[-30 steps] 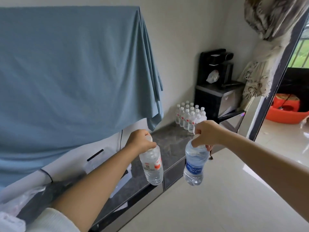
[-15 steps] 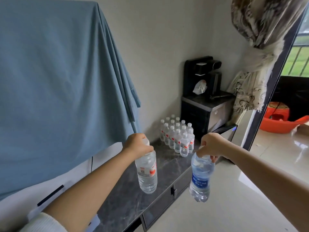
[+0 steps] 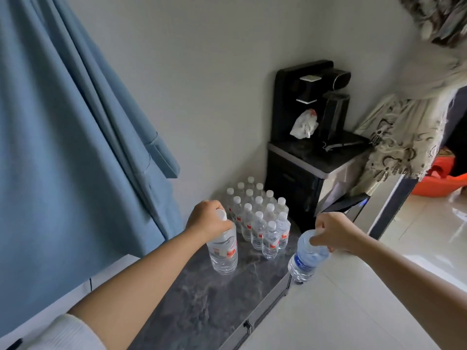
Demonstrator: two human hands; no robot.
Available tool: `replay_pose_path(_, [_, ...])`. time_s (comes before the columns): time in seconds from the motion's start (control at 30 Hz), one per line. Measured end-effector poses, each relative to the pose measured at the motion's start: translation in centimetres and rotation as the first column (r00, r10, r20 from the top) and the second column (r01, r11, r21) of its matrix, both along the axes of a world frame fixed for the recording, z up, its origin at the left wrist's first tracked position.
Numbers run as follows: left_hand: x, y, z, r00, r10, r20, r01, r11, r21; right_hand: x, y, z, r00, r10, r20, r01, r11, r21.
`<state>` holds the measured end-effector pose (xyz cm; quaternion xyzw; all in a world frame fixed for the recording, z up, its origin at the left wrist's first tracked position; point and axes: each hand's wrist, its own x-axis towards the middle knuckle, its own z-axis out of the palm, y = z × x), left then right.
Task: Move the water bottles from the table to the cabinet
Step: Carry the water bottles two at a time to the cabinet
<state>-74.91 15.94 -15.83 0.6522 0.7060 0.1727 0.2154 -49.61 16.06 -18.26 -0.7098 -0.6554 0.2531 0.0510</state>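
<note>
Left hand (image 3: 208, 221) grips red-label bottle (image 3: 223, 251), right hand (image 3: 331, 232) grips blue-label bottle (image 3: 304, 260); I judge placement beside bottle cluster (image 3: 260, 221) on cabinet top (image 3: 209, 299) next.

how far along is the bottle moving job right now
Done: a cluster of bottles already stands on the dark cabinet top. In hand: the left hand grips a red-label bottle low over the top; the right hand holds a blue-label bottle at its front edge. Left: setting both down; the table is out of view.

A white ribbed sleeve (image 3: 73, 334) covers the left arm; the right is bare.
</note>
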Motion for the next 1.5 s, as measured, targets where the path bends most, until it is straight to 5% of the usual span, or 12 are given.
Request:
replay_pose_path(0.7, [9.1, 17.3, -13.1, 0.887, 0.459, -0.05, -0.46, 0.87, -0.179, 10.5, 25.1, -12.9, 0.853, 0.5, 0.149, -0.472, 0.862, -0.187])
replay_pose_path(1.5, [6.3, 23.4, -22.8, 0.855, 0.519, -0.007, -0.497, 0.816, -0.296, 5.8, 35.5, -24.8, 0.761, 0.648, 0.04, -0.604, 0.729, -0.321])
